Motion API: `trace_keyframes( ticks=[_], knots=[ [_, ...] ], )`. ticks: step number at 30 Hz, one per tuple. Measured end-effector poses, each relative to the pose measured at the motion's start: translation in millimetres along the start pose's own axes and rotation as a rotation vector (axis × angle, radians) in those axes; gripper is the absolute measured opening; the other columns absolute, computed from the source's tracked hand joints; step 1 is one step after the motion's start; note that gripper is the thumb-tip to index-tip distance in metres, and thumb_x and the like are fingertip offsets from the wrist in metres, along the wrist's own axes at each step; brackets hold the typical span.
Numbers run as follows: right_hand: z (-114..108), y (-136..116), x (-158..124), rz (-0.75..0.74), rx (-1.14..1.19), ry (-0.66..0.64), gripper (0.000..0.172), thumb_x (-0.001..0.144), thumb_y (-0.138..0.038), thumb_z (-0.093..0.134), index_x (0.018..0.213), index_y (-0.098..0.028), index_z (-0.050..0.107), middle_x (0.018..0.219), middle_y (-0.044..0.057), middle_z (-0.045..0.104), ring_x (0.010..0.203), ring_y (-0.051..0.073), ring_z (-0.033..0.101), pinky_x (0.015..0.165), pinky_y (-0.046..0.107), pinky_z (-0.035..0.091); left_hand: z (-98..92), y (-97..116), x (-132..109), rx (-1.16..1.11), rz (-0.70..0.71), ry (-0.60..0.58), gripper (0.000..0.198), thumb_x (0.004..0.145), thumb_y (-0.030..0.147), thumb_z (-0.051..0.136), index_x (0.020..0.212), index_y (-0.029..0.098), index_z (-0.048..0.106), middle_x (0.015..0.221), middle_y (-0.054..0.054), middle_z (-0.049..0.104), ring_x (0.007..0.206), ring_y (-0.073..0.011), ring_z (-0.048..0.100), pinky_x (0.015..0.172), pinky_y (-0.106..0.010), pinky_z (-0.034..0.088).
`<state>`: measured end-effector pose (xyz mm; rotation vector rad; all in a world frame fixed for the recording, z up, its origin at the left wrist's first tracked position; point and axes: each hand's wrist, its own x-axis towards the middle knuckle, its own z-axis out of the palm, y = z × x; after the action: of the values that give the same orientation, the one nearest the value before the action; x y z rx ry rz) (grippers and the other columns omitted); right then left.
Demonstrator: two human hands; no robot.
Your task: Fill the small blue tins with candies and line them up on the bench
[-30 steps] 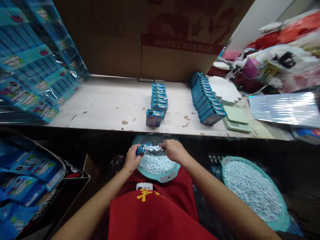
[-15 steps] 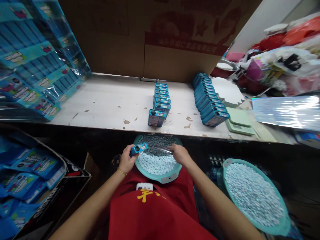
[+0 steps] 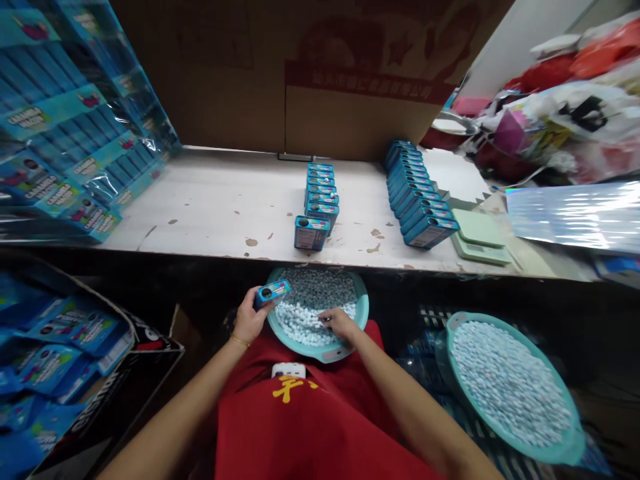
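My left hand (image 3: pixel 250 317) grips a small blue printed candy box (image 3: pixel 273 292), held tilted over the left rim of a turquoise basin (image 3: pixel 364 307). The basin rests on my lap, filled with small pale blue and white candies (image 3: pixel 323 287). My right hand (image 3: pixel 341 323) is down at the candies on the basin's right side, closed on a shiny metal scoop (image 3: pixel 326 320). Most of the scoop is hidden by my fingers and the candies.
On the white table (image 3: pixel 215 200) stand a middle row of blue boxes (image 3: pixel 320 193), a longer right row (image 3: pixel 417 193) and a pale green scale (image 3: pixel 480 233). Wrapped boxes (image 3: pixel 65 127) are stacked left. A carton (image 3: pixel 145 340) holds blue packs; another candy basin (image 3: pixel 510 387) sits right.
My right hand has moved down and left with the scoop, from above the candies into them. My left hand and its box have shifted slightly left.
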<state>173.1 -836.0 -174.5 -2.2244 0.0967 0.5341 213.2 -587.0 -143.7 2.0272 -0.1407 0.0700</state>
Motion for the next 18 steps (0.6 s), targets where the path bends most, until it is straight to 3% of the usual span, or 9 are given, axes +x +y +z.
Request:
trace_keyframes(
  ticks=[4,8,12,15,18],
  knots=[
    [-32.7,-11.1,-17.9,0.004,0.086,-0.026,0.036,0.064,-0.008,0.046,0.094,-0.011,0.065,0.07,0.003,0.063,0.054,0.01,0.049,0.052,0.022,0.041,1.1,1.3,0.7,0.005,0.023,0.002,0.038,0.069,0.034,0.058,0.102,0.019,0.048,0.093,-0.003,0.056,0.085,-0.0167,0.054,0.08,-0.03,0.042],
    [-70.1,-48.9,-37.6,-0.125,0.125,-0.033,0.037,0.065,-0.009,0.045,0.095,-0.015,0.066,0.074,0.003,0.06,0.056,0.009,0.048,0.051,0.02,0.039,8.4,4.4,-0.8,0.053,0.063,-0.031,0.035,0.069,0.028,0.056,0.101,0.019,0.048,0.093,-0.004,0.056,0.087,-0.0178,0.053,0.081,-0.032,0.041],
    [-88.1,-98.3,-47.1,-0.252,-0.294,0.027,0.035,0.07,-0.008,0.042,0.09,-0.023,0.067,0.077,0.002,0.062,0.072,0.013,0.055,0.063,0.022,0.039,16.5,10.3,-2.7,0.12,0.133,-0.071,0.034,0.067,0.02,0.054,0.101,0.02,0.049,0.096,-0.005,0.056,0.092,-0.0196,0.052,0.084,-0.035,0.04],
    [-84.8,-134.4,-50.5,-0.177,-0.654,0.05,0.032,0.071,-0.008,0.041,0.085,-0.022,0.066,0.087,0.006,0.063,0.083,0.018,0.056,0.068,0.025,0.039,19.2,13.9,-4.1,0.158,0.172,-0.086,0.035,0.066,0.019,0.054,0.101,0.021,0.05,0.098,-0.005,0.055,0.094,-0.0206,0.05,0.085,-0.036,0.039],
    [-74.2,-162.4,-52.5,-0.151,-0.821,0.037,0.029,0.074,-0.009,0.039,0.09,-0.016,0.063,0.092,0.012,0.062,0.084,0.021,0.057,0.069,0.028,0.04,19.9,14.1,-5.0,0.184,0.18,-0.109,0.035,0.067,0.019,0.053,0.101,0.021,0.05,0.099,-0.005,0.055,0.095,-0.0218,0.05,0.085,-0.037,0.038]
  ],
)
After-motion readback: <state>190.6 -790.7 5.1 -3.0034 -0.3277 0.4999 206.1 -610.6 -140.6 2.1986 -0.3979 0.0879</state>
